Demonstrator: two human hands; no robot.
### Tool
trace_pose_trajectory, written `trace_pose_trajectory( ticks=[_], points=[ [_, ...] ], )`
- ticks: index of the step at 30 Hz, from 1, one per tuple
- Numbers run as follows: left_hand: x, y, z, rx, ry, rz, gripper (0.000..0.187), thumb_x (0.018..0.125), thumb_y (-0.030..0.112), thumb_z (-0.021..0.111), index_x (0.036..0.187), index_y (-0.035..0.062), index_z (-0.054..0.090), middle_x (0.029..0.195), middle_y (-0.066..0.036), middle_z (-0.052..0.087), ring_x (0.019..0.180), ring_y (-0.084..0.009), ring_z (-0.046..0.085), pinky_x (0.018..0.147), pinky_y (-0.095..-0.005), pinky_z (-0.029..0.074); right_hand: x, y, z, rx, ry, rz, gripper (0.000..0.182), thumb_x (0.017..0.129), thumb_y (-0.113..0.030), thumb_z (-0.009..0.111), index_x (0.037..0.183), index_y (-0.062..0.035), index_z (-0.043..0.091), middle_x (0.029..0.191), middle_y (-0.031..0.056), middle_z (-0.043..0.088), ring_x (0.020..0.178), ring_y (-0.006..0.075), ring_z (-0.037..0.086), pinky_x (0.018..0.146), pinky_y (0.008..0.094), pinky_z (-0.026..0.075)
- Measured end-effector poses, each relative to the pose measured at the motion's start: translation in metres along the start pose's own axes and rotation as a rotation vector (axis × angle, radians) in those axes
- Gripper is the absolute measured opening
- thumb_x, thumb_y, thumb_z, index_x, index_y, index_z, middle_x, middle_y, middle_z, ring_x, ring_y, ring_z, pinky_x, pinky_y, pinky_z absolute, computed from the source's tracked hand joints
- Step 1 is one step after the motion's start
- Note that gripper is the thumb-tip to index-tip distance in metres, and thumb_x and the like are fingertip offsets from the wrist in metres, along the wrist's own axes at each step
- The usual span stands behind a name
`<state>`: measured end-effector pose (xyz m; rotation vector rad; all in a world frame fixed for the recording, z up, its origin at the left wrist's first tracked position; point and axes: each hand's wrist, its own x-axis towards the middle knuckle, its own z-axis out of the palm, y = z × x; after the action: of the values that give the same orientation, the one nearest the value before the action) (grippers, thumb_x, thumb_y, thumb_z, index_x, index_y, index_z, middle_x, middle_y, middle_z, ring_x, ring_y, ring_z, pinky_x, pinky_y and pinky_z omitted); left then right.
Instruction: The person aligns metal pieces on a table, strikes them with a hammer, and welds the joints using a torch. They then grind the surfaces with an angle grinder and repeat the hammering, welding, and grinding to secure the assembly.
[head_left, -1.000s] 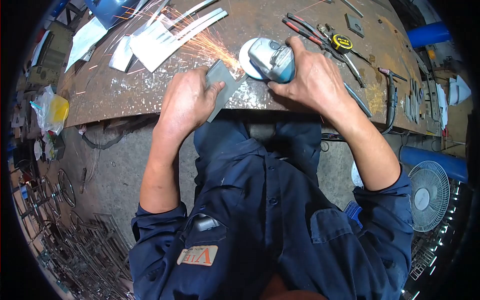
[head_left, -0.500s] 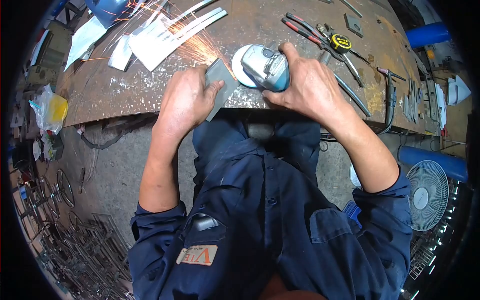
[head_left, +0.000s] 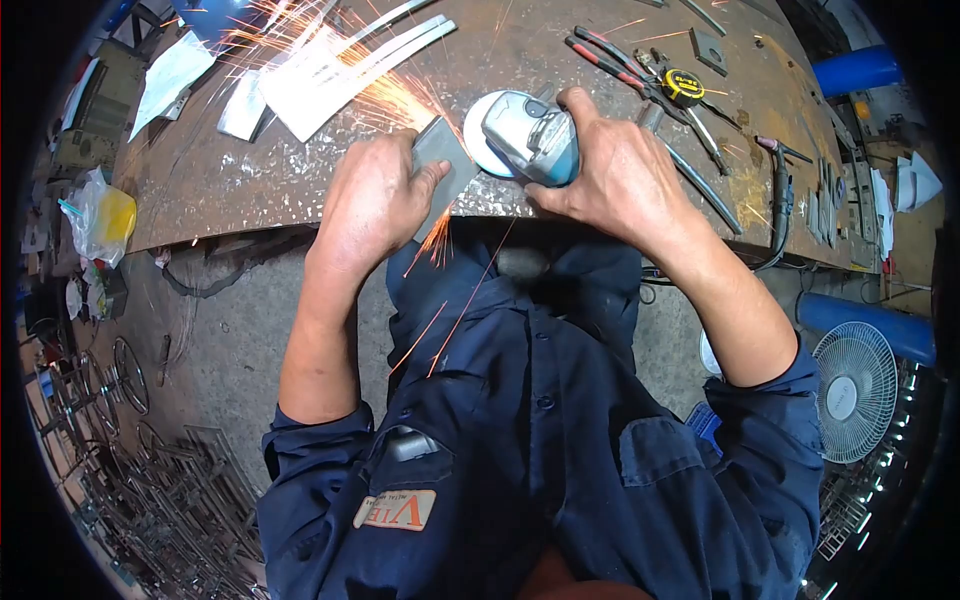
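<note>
Currently left hand (head_left: 372,205) pressed flat on metal plate (head_left: 443,160) at worktop (head_left: 250,175) edge; right hand (head_left: 620,170) clamped around angle grinder (head_left: 528,135), sparks flying.

My right hand (head_left: 615,170) covers most of the grinder (head_left: 530,135), hiding its handle; my left hand (head_left: 375,205) masks much of the metal plate (head_left: 443,165). The desk's (head_left: 230,190) far edge is cut off, the tape measure's (head_left: 683,87) label unreadable.

My left hand (head_left: 375,200) lies palm-down, fingers curled and pressing, thumb stretched rightward. My right hand (head_left: 615,175) clamps tight, knuckles up. Both bare forearms reach forward, elbows bent, sleeves rolled.
</note>
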<state>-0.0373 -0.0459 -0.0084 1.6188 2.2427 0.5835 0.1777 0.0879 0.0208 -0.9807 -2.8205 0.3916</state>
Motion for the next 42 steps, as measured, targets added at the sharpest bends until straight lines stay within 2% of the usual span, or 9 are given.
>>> trace_pose_trajectory(
  ticks=[4, 6, 10, 12, 19, 21, 28, 37, 42],
  points=[
    [0.000, 0.000, 0.000, -0.009, -0.015, -0.010, 0.042, 0.094, 0.028, 0.077, 0.102, -0.0127, 0.071, 0.085, -0.036, 0.069, 0.090, -0.0500, 0.073, 0.083, -0.0528, 0.056, 0.000, -0.001, -0.003, 0.005, -0.008, 0.005, 0.067, 0.072, -0.031, 0.093, 0.118, -0.0005, 0.055, 0.084, 0.0279, 0.074, 0.086, 0.0477, 0.076, 0.076, 0.0534, 0.062],
    [0.001, -0.002, 0.001, -0.013, -0.007, 0.000, 0.042, 0.094, 0.028, 0.076, 0.102, -0.0128, 0.071, 0.085, -0.036, 0.069, 0.090, -0.0501, 0.073, 0.083, -0.0528, 0.056, 0.002, -0.002, -0.004, -0.003, -0.087, 0.061, 0.079, 0.072, -0.034, 0.092, 0.133, -0.0015, 0.053, 0.092, 0.0300, 0.075, 0.092, 0.0488, 0.075, 0.081, 0.0530, 0.061],
    [0.001, -0.001, 0.000, -0.014, 0.001, 0.013, 0.042, 0.094, 0.028, 0.076, 0.103, -0.0131, 0.071, 0.086, -0.035, 0.069, 0.090, -0.0500, 0.073, 0.083, -0.0527, 0.056, 0.001, -0.001, -0.003, 0.000, -0.073, 0.039, 0.079, 0.072, -0.034, 0.092, 0.133, -0.0017, 0.053, 0.091, 0.0300, 0.075, 0.091, 0.0488, 0.075, 0.081, 0.0531, 0.061],
    [0.000, -0.002, 0.000, -0.015, -0.002, 0.009, 0.042, 0.094, 0.027, 0.076, 0.103, -0.0131, 0.071, 0.086, -0.035, 0.069, 0.090, -0.0500, 0.073, 0.083, -0.0527, 0.056, 0.000, -0.001, -0.002, 0.004, -0.021, -0.001, 0.067, 0.073, -0.032, 0.092, 0.119, -0.0004, 0.055, 0.084, 0.0283, 0.074, 0.086, 0.0482, 0.076, 0.076, 0.0535, 0.062],
    [0.001, 0.002, -0.002, -0.014, -0.018, -0.025, 0.042, 0.094, 0.028, 0.076, 0.104, -0.0129, 0.071, 0.086, -0.035, 0.070, 0.091, -0.0493, 0.074, 0.083, -0.0523, 0.056, 0.001, -0.001, -0.003, 0.001, -0.042, 0.016, 0.067, 0.074, -0.032, 0.092, 0.119, 0.0001, 0.055, 0.084, 0.0285, 0.074, 0.087, 0.0484, 0.076, 0.077, 0.0540, 0.062],
    [0.000, 0.001, -0.001, -0.007, -0.016, -0.020, 0.043, 0.094, 0.028, 0.076, 0.104, -0.0129, 0.071, 0.085, -0.034, 0.070, 0.090, -0.0487, 0.074, 0.083, -0.0521, 0.056, 0.001, 0.000, -0.003, 0.003, -0.081, 0.053, 0.078, 0.073, -0.035, 0.091, 0.133, -0.0017, 0.054, 0.090, 0.0291, 0.075, 0.091, 0.0487, 0.075, 0.080, 0.0527, 0.061],
    [0.001, 0.006, -0.007, -0.014, -0.057, -0.062, 0.044, 0.095, 0.029, 0.076, 0.103, -0.0133, 0.071, 0.081, -0.033, 0.070, 0.084, -0.0462, 0.076, 0.080, -0.0510, 0.057, 0.009, 0.011, -0.002, -0.034, -0.019, 0.075, 0.079, 0.072, -0.035, 0.090, 0.133, 0.0001, 0.053, 0.091, 0.0293, 0.075, 0.090, 0.0484, 0.075, 0.082, 0.0525, 0.061],
    [0.001, 0.003, -0.003, -0.028, -0.044, -0.060, 0.043, 0.095, 0.030, 0.076, 0.102, -0.0128, 0.071, 0.079, -0.033, 0.069, 0.084, -0.0462, 0.075, 0.080, -0.0517, 0.057, 0.004, 0.001, -0.007, -0.039, -0.086, 0.038, 0.078, 0.072, -0.036, 0.091, 0.131, 0.0001, 0.054, 0.091, 0.0297, 0.075, 0.090, 0.0475, 0.076, 0.082, 0.0511, 0.062],
    [-0.001, 0.003, -0.004, -0.012, -0.019, -0.028, 0.042, 0.095, 0.029, 0.076, 0.101, -0.0120, 0.071, 0.078, -0.033, 0.069, 0.082, -0.0471, 0.074, 0.080, -0.0525, 0.056, 0.018, 0.026, -0.005, -0.083, -0.023, 0.096, 0.078, 0.072, -0.037, 0.091, 0.130, 0.0001, 0.055, 0.092, 0.0288, 0.075, 0.089, 0.0469, 0.076, 0.082, 0.0501, 0.062]
  ],
)
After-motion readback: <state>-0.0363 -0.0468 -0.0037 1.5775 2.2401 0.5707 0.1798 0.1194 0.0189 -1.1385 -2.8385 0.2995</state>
